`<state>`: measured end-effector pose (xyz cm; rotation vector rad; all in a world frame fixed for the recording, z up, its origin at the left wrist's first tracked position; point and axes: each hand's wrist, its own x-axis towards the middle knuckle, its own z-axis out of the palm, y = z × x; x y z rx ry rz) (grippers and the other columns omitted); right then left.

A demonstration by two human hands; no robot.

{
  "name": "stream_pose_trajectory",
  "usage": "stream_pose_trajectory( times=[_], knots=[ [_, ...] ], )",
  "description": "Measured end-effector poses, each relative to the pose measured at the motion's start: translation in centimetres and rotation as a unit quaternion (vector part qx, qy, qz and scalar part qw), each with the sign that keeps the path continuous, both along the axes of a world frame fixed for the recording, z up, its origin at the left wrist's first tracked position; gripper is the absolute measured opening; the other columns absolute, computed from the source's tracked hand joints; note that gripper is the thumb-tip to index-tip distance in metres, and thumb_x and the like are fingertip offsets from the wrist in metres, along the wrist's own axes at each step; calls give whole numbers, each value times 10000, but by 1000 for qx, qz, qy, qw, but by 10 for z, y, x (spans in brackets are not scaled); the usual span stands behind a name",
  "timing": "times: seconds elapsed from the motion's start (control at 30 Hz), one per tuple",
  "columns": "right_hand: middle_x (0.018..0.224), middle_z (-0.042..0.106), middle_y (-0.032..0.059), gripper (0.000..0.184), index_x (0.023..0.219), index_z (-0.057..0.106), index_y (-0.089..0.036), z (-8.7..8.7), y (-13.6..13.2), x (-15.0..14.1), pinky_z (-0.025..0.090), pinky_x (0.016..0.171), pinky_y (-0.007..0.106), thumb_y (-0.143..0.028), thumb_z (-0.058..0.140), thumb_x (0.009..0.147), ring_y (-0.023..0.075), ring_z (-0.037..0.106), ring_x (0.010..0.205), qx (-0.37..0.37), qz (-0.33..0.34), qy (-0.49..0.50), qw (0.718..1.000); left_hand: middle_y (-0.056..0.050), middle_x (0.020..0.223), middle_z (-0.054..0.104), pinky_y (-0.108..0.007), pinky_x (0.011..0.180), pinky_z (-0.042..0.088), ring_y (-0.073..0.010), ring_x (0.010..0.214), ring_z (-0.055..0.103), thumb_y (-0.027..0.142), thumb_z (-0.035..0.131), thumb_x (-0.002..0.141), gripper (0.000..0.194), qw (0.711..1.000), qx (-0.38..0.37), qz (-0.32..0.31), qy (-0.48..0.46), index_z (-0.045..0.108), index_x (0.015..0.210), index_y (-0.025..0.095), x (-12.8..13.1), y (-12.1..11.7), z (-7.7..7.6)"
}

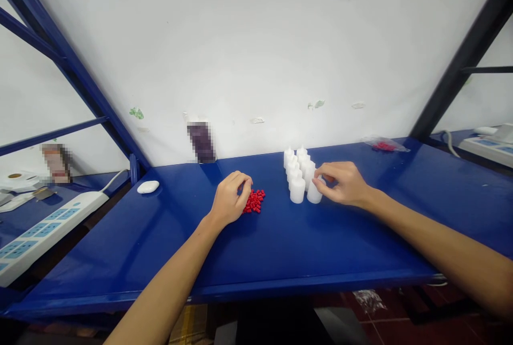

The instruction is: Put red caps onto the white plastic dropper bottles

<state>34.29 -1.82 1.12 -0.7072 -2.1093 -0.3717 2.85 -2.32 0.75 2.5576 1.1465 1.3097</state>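
Small red plastic pieces [254, 202] lie in a loose pile on the blue table. My left hand [231, 198] rests at the left edge of this pile, fingers curled and thumb drawn in; whatever it holds, if anything, is hidden. Several white candle-shaped cylinders [297, 190] stand upright in two rows right of the pile, the farthest with pointed flame-like tips. My right hand [342, 183] is at the nearest candle of the right-hand row [314, 193], thumb and index finger closed in a pinch at its upper right side. The fingers cover part of its top.
A white rounded case [148, 187] lies on the blue table [256, 259] at the left. A blurred dark phone-like rectangle [202, 143] leans against the wall. At the back right is a clear bag with red pieces [385, 145]. A white power strip [52, 227] lies beyond the left frame.
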Motion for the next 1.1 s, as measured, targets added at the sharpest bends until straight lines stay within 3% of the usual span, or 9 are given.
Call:
stream_pose_trajectory(
  times=[0.2,0.3,0.43,0.57,0.77,0.87,0.97,1.03,1.1],
  knots=[
    [520,448,-48,227,636,559,-178,1,-16,-15,328,468,231,-179,568,863,84,397,453,-127,16,76,989,3,708,553,-270,651,387,-133,638,497,211,431,952,232,999,17,34,-22,574,772,185,-5,-1,0],
    [515,436,-52,226,636,566,-176,0,-29,-24,329,467,228,-178,589,861,80,391,451,-142,42,87,985,-16,758,582,-288,704,385,-151,704,528,258,412,954,273,997,2,75,0,592,763,181,-15,3,6],
    [550,472,-41,179,706,628,-163,-2,-49,-41,349,485,221,-192,616,883,79,421,477,-164,87,85,979,18,634,543,-277,648,354,-138,611,491,300,423,920,280,987,-108,111,48,594,735,180,-35,13,14],
    [629,556,-18,186,894,700,-170,-3,-58,-61,388,530,220,-323,605,939,94,489,540,-239,132,54,961,47,518,470,-250,540,304,-115,507,416,303,482,857,256,975,-185,86,92,608,673,177,-55,17,21],
    [849,644,34,344,1213,634,-211,6,-60,-68,403,744,332,-428,476,999,168,564,764,-265,74,-3,961,33,568,564,-225,481,345,-113,479,475,468,627,795,294,916,-377,4,138,699,794,183,-69,9,29],
    [859,650,43,292,991,703,-203,8,-65,-61,343,788,381,-438,534,960,193,556,811,-203,15,-4,979,22,627,593,-219,501,373,-121,536,503,525,701,736,366,909,-396,-23,130,713,866,184,-68,6,31],
    [642,586,8,366,679,659,-182,7,-68,-56,314,750,386,-435,562,926,164,501,668,-171,-22,12,985,10,660,631,-218,517,388,-129,564,531,522,711,735,368,910,-389,-23,142,725,889,188,-65,5,31],
    [541,517,-15,393,620,619,-179,6,-69,-55,332,687,353,-433,563,914,140,459,582,-216,-25,25,976,8,672,645,-217,519,385,-126,564,534,510,700,755,343,913,-375,-21,156,736,893,197,-63,5,30],
    [544,504,-27,312,744,656,-178,6,-70,-58,350,608,308,-442,583,893,133,452,544,-287,-15,31,957,9,675,653,-217,520,377,-124,564,535,489,689,774,308,918,-358,-22,170,747,880,206,-63,5,28]
  ],
)
